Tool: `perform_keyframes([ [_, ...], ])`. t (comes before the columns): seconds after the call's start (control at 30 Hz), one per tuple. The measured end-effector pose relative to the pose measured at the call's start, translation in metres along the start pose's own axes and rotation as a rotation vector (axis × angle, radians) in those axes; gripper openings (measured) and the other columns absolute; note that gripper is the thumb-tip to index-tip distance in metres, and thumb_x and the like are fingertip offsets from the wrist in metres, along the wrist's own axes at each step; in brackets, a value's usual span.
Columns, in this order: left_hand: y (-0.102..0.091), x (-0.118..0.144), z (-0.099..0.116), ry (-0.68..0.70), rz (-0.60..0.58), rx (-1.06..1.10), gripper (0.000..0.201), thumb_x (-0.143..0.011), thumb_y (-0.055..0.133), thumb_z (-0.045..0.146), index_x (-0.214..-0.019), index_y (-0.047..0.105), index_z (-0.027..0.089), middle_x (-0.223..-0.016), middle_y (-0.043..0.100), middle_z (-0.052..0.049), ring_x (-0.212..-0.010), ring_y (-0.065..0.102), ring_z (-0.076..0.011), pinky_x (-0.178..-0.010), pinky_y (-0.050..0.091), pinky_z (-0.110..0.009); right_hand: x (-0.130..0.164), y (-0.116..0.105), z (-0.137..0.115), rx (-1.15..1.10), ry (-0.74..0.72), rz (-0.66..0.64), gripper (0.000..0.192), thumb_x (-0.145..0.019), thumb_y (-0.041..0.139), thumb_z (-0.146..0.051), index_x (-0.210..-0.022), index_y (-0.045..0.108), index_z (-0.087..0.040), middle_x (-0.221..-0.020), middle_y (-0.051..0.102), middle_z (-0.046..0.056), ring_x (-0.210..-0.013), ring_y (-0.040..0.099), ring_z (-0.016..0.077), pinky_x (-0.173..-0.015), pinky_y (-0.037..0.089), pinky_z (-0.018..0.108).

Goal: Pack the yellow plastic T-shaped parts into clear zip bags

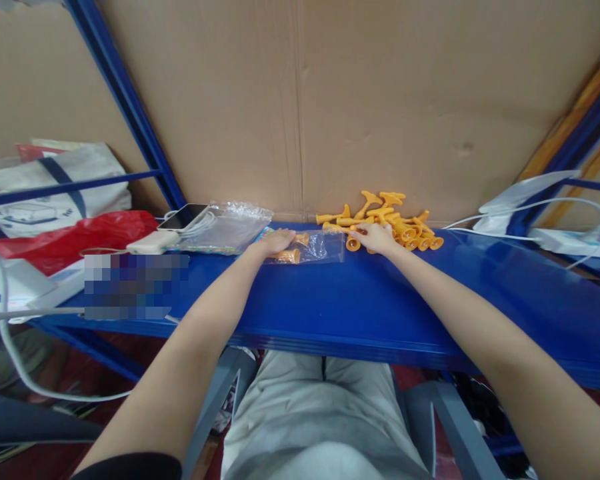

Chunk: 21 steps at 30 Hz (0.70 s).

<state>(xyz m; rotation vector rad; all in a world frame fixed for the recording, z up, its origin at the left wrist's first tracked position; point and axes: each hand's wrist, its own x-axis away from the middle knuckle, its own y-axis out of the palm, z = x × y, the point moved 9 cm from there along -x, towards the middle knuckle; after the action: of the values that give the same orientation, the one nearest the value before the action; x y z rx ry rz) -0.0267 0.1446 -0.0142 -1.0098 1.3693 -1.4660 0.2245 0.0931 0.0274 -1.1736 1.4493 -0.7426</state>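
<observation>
My left hand point(279, 242) lies palm down on a clear plastic bag point(333, 248), its fingers closed over the near part. Inside the bag, orange plastic pieces point(287, 256) show on both sides of the fingers. To the right, my right hand point(375, 237) reaches into a pile of similar orange pieces point(405, 227), which have flared round ends and T-shaped ends. Its fingers are closed on one orange piece point(336, 228) at the pile's left side. The fingertips are partly hidden by the pieces.
Left of the bag lie a stack of clear bags point(230, 227), a phone point(185, 217) with a white cable, and a white power bank point(153, 243). A red plastic bag point(90, 237) is farther left. Cardboard point(380, 100) backs the blue table point(305, 307); white cables point(520, 207) run at right.
</observation>
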Motion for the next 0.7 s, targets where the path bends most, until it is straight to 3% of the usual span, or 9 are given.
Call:
perform_keyframes([
  [0.27,-0.002,-0.001,-0.002,-0.069,-0.015,0.008,0.067,-0.1,0.007,0.045,-0.15,0.04,0.013,-0.156,0.036,-0.011,-0.146,0.03,-0.0225,-0.117,0.026,-0.034,0.004,-0.005,-0.002,0.075,0.035,0.066,0.026,-0.091,0.05,-0.03,-0.103,0.07,-0.018,-0.096,0.075,0.012,-0.097,0.065,0.0281,-0.087,0.041,0.039],
  [0.5,-0.007,-0.001,0.0,-0.07,0.022,-0.025,0.068,-0.1,0.011,0.043,-0.132,0.06,0.009,-0.139,0.058,-0.015,-0.134,0.049,-0.0264,-0.111,0.035,-0.034,0.003,-0.041,-0.004,-0.128,-0.034,0.254,0.025,-0.09,0.052,-0.031,-0.094,0.069,-0.015,-0.089,0.071,0.01,-0.081,0.063,0.0236,-0.07,0.041,0.031],
  [0.6,-0.007,0.002,0.003,-0.065,0.007,-0.039,0.062,-0.1,0.012,0.035,-0.133,0.058,0.01,-0.141,0.056,-0.014,-0.136,0.047,-0.0254,-0.112,0.033,-0.035,0.004,-0.06,-0.013,-0.211,-0.127,0.261,0.026,-0.088,0.053,-0.034,-0.087,0.07,-0.014,-0.082,0.069,0.009,-0.078,0.062,0.0226,-0.071,0.041,0.032],
  [0.7,-0.004,0.005,0.005,-0.049,-0.023,-0.041,0.059,-0.101,0.011,0.032,-0.141,0.05,0.013,-0.152,0.043,-0.01,-0.144,0.035,-0.0223,-0.116,0.027,-0.034,0.009,-0.075,-0.025,-0.279,-0.22,0.212,0.028,-0.087,0.055,-0.037,-0.083,0.07,-0.014,-0.078,0.067,0.007,-0.076,0.059,0.0205,-0.071,0.041,0.032],
])
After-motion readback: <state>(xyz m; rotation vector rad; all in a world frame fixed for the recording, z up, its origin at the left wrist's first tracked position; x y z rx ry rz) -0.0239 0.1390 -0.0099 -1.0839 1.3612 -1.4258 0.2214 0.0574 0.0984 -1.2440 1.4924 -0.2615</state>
